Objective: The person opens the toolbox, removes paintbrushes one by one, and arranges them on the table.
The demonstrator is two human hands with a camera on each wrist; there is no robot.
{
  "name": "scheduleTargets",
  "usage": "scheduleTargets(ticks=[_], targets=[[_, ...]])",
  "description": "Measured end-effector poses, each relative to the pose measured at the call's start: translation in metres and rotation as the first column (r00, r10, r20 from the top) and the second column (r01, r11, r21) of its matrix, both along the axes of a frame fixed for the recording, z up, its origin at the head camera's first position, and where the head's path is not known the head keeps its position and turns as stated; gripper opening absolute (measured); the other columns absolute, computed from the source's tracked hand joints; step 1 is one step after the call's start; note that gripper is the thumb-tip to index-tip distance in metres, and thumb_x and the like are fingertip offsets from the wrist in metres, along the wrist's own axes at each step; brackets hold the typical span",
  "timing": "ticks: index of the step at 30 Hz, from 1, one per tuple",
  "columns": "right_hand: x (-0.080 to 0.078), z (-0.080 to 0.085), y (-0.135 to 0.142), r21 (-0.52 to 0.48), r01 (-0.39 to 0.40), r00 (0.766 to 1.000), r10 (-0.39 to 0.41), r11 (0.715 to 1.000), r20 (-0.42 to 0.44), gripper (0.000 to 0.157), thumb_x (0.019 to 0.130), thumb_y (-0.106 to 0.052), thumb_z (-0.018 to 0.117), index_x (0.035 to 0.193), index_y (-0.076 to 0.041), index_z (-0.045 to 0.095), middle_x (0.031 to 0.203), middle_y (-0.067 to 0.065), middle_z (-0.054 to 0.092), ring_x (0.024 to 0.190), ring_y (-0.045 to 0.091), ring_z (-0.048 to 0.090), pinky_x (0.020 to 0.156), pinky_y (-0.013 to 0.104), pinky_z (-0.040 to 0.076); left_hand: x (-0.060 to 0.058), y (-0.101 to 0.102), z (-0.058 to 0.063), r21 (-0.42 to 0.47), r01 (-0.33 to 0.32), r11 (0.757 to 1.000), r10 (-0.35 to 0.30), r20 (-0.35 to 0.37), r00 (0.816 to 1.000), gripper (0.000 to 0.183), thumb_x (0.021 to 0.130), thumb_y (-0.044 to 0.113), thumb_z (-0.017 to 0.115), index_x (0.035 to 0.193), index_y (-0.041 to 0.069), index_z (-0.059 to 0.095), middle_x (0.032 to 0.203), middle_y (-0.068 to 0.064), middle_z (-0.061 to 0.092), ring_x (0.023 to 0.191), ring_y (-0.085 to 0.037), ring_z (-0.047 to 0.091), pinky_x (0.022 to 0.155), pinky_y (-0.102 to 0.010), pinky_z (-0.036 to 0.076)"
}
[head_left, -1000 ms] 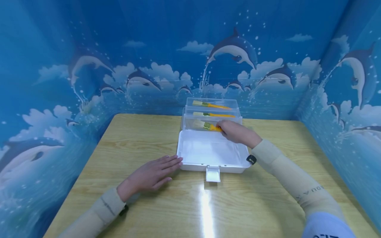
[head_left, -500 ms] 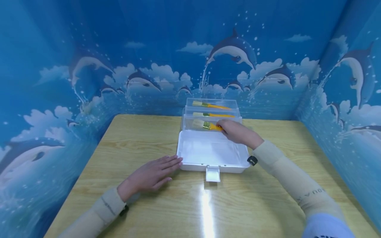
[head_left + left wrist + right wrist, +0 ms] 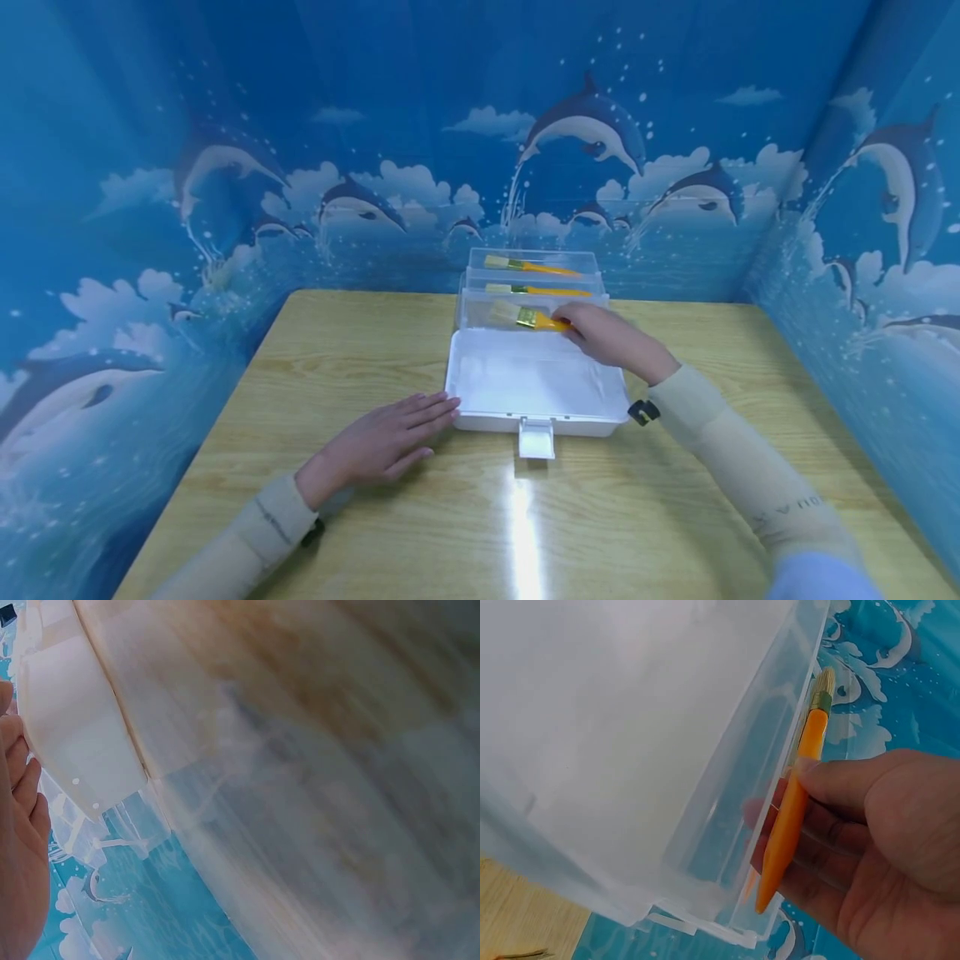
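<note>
My right hand (image 3: 607,335) pinches the orange handle of a flat paintbrush (image 3: 528,317) at the front clear tray (image 3: 472,313) of a white storage box (image 3: 536,383). In the right wrist view, the thumb lies on the paintbrush (image 3: 786,832), with the other fingers behind it, alongside the tray wall. Its pale bristles point left in the head view. Two more orange-handled brushes lie in the trays behind: a middle brush (image 3: 540,290) and a rear brush (image 3: 532,266). My left hand (image 3: 378,440) lies with straight fingers, fingertips at the box's left front corner.
The box's white latch (image 3: 537,439) hangs down at the front, unfastened. A wooden table (image 3: 352,342) lies underneath. Blue dolphin-print curtains (image 3: 420,125) enclose its back and sides.
My right hand has shifted slightly right, and the front paintbrush has moved right with it. The left hand and the box have stayed in place.
</note>
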State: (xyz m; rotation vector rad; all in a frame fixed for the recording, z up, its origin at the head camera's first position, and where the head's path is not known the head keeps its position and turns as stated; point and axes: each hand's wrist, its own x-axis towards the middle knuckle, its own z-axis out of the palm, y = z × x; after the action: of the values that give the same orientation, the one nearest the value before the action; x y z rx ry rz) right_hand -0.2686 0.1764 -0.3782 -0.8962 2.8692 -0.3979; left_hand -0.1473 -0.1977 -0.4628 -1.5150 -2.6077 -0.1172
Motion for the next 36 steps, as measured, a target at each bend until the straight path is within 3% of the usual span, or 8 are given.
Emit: scheduleTargets(ticks=[10, 25, 36], targets=[[0.009, 0.002, 0.011, -0.025, 0.05, 0.999, -0.051, 0.998, -0.008, 0.029, 0.101, -0.005, 0.061, 0.13, -0.002, 0.065, 0.122, 0.014, 0.069, 0.111, 0.029, 0.065, 0.097, 0.048, 0.058, 0.001, 0.0, 0.0, 0.004, -0.001, 1.0, 0.001, 0.005, 1.0, 0.058, 0.109, 0.032, 0.044, 0.161, 0.01, 0.029, 0.169, -0.004, 0.026, 0.154, -0.025, 0.027, 0.127, -0.04, 0.024], [0.023, 0.004, 0.025, -0.075, 0.042, 0.997, -0.046, 0.996, -0.057, 0.03, 0.102, -0.003, 0.058, 0.132, -0.002, 0.063, 0.126, 0.015, 0.067, 0.116, 0.031, 0.063, 0.097, 0.049, 0.057, 0.001, 0.0, -0.002, 0.0, -0.003, 1.0, 0.003, -0.005, 1.0, 0.057, 0.11, 0.034, 0.04, 0.161, 0.01, 0.028, 0.169, -0.004, 0.025, 0.154, -0.025, 0.027, 0.127, -0.039, 0.023], [0.03, 0.006, 0.037, -0.09, 0.085, 0.994, -0.09, 0.992, -0.057, 0.036, 0.103, -0.003, 0.056, 0.139, -0.003, 0.058, 0.134, 0.017, 0.063, 0.124, 0.035, 0.06, 0.103, 0.054, 0.054, -0.001, 0.0, -0.003, 0.018, 0.013, 1.0, -0.012, -0.033, 0.999, 0.058, 0.109, 0.032, 0.045, 0.16, 0.009, 0.03, 0.168, -0.005, 0.027, 0.154, -0.025, 0.028, 0.127, -0.039, 0.024]])
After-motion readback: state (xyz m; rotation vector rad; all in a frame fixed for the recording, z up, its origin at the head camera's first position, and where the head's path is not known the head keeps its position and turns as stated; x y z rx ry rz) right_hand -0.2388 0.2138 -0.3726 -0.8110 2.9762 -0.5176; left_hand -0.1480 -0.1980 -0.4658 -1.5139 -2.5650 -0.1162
